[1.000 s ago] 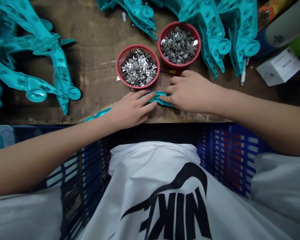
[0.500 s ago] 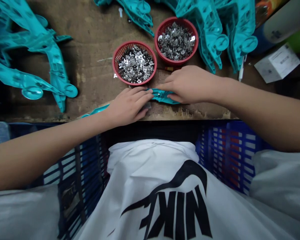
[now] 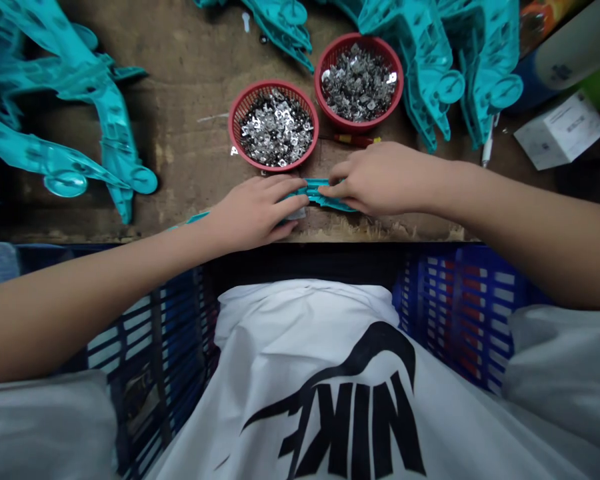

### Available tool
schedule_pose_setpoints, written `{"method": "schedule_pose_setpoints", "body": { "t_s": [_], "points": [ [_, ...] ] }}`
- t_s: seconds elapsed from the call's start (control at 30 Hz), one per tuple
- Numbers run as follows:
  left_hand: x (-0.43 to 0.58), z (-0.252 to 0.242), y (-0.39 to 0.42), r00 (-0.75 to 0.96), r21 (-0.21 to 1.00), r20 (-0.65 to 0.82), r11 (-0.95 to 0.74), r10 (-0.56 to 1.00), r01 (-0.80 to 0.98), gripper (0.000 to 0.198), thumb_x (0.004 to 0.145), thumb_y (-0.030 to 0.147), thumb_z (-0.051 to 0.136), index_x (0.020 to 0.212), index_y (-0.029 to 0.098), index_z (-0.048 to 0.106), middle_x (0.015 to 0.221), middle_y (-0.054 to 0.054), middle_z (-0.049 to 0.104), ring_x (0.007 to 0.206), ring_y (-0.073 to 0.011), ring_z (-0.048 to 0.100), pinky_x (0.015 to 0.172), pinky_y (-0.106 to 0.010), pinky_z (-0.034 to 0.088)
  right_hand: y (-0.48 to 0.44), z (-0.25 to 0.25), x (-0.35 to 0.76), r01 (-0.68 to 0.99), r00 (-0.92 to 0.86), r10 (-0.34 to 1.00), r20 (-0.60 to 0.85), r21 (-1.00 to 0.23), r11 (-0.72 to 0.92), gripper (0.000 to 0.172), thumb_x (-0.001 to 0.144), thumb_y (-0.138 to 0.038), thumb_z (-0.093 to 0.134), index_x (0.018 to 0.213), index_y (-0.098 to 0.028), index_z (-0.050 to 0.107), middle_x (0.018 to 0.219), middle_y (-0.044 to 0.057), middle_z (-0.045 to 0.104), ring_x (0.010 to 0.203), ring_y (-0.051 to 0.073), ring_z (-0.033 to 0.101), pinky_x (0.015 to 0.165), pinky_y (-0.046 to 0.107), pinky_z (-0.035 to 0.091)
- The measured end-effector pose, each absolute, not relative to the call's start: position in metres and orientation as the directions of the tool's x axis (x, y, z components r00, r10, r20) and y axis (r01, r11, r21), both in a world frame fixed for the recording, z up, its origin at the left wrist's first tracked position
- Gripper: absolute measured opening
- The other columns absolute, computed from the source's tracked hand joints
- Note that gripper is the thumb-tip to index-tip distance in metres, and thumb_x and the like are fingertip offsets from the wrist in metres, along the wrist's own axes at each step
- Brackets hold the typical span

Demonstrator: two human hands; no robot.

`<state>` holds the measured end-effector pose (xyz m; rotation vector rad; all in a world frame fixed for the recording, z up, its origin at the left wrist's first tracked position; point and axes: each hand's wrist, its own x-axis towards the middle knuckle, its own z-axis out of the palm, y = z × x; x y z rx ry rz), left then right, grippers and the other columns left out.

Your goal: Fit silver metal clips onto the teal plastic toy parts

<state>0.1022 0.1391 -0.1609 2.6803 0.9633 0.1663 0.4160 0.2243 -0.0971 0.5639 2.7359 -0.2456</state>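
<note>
A person's two bare forearms reach across a worn wooden bench (image 3: 190, 147) toward a front red basket (image 3: 273, 169) heaped with small silver metal pieces (image 3: 276, 128). Just below that basket, on the person's side, a narrow teal plastic strip (image 3: 320, 192) lies with its long axis running left to right, between the two hands. The left hand (image 3: 250, 213) rests nearly flat over the strip's left part, fingers together and pressing down. A thin teal end (image 3: 197, 217), apparently the same strip, shows past the wrist. The right hand (image 3: 380, 180) comes in from the right, its fingertips (image 3: 330, 190) curled down onto the strip's right part, gripping it, though the thumb's hold is hidden. Both hands touch the strip, with only a short stretch showing between them. Behind and right of the front basket sit a second red basket (image 3: 359, 127) and a red-and-yellow screwdriver handle (image 3: 353, 140). Branching teal plastic frames (image 3: 100, 100) lie to its left.
</note>
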Motion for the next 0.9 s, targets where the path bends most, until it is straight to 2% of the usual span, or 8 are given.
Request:
{"method": "schedule_pose_setpoints", "body": {
  "t_s": [0.1, 0.3, 0.47, 0.6, 0.7, 0.8, 0.87, 0.9],
  "points": [
    [0.103, -0.161, 0.141, 0.766, 0.339, 0.009, -0.722, 0.643, 0.603, 0.046, 0.123, 0.031, 0.068, 0.165, 0.022, 0.082, 0.186, -0.024, 0.073, 0.172, -0.0492, 0.074, 0.138, -0.072, 0.069, 0.223, -0.096, 0.414, 0.382, -0.833, 0.338, -0.438, -0.012, 0.924, 0.049, 0.134, -0.041, 0.057, 0.172, -0.03, 0.087, 0.148, 0.012, 0.089, 0.121, 0.04, 0.088, 0.085, 0.044, 0.059],
    [0.104, -0.166, 0.139, 0.774, 0.34, 0.073, -0.745, 0.628, 0.573, 0.041, 0.123, 0.026, 0.073, 0.162, 0.015, 0.081, 0.183, -0.028, 0.074, 0.169, -0.0458, 0.077, 0.139, -0.064, 0.07, 0.222, -0.101, 0.419, 0.385, -0.845, 0.34, -0.412, -0.029, 0.922, 0.052, 0.128, -0.036, 0.068, 0.177, -0.037, 0.085, 0.155, 0.011, 0.089, 0.123, 0.037, 0.086, 0.082, 0.041, 0.053],
    [0.105, -0.173, 0.139, 0.791, 0.26, 0.104, -0.785, 0.602, 0.563, 0.032, 0.125, 0.027, 0.072, 0.153, 0.014, 0.082, 0.179, -0.029, 0.077, 0.164, -0.0455, 0.081, 0.132, -0.061, 0.074, 0.22, -0.095, 0.418, 0.375, -0.837, 0.334, -0.433, -0.009, 0.927, 0.056, 0.128, -0.03, 0.067, 0.183, -0.033, 0.08, 0.155, 0.013, 0.09, 0.119, 0.036, 0.086, 0.084, 0.043, 0.051],
    [0.105, -0.174, 0.138, 0.797, 0.234, 0.14, -0.802, 0.587, 0.55, 0.032, 0.122, 0.024, 0.078, 0.152, 0.013, 0.082, 0.177, -0.03, 0.078, 0.164, -0.0446, 0.081, 0.134, -0.06, 0.074, 0.214, -0.09, 0.412, 0.404, -0.842, 0.367, -0.395, -0.012, 0.915, 0.051, 0.133, -0.039, 0.064, 0.179, -0.026, 0.08, 0.164, 0.019, 0.085, 0.131, 0.039, 0.087, 0.093, 0.043, 0.057],
    [0.107, -0.172, 0.137, 0.81, 0.17, 0.138, -0.819, 0.57, 0.548, 0.035, 0.123, 0.025, 0.079, 0.155, 0.012, 0.082, 0.176, -0.03, 0.079, 0.164, -0.0441, 0.081, 0.132, -0.058, 0.074, 0.207, -0.096, 0.408, 0.472, -0.808, 0.431, -0.402, -0.003, 0.881, 0.072, 0.127, -0.051, 0.081, 0.19, -0.018, 0.067, 0.177, 0.026, 0.076, 0.149, 0.047, 0.082, 0.108, 0.049, 0.062],
    [0.114, -0.158, 0.137, 0.817, 0.095, 0.066, -0.818, 0.573, 0.567, 0.035, 0.124, 0.03, 0.08, 0.155, 0.014, 0.083, 0.174, -0.028, 0.081, 0.159, -0.042, 0.083, 0.126, -0.053, 0.075, 0.204, -0.107, 0.408, 0.517, -0.782, 0.464, -0.417, -0.015, 0.856, 0.094, 0.116, -0.048, 0.095, 0.195, -0.013, 0.057, 0.17, 0.031, 0.078, 0.155, 0.053, 0.077, 0.122, 0.057, 0.063],
    [0.12, -0.134, 0.136, 0.813, 0.069, -0.012, -0.811, 0.582, 0.581, 0.026, 0.125, 0.032, 0.079, 0.144, 0.016, 0.086, 0.158, -0.023, 0.089, 0.143, -0.0382, 0.089, 0.116, -0.049, 0.075, 0.206, -0.114, 0.412, 0.542, -0.788, 0.464, -0.405, -0.099, 0.835, 0.095, 0.111, -0.041, 0.095, 0.193, -0.011, 0.059, 0.162, 0.031, 0.08, 0.15, 0.054, 0.077, 0.124, 0.062, 0.064],
    [0.123, -0.117, 0.133, 0.817, 0.067, -0.038, -0.814, 0.576, 0.577, 0.021, 0.126, 0.032, 0.077, 0.136, 0.017, 0.087, 0.142, -0.019, 0.093, 0.13, -0.0359, 0.092, 0.108, -0.047, 0.074, 0.209, -0.116, 0.415, 0.546, -0.803, 0.453, -0.387, -0.175, 0.819, 0.095, 0.108, -0.039, 0.093, 0.192, -0.01, 0.06, 0.159, 0.03, 0.081, 0.148, 0.054, 0.078, 0.125, 0.064, 0.064]
  ]
}}
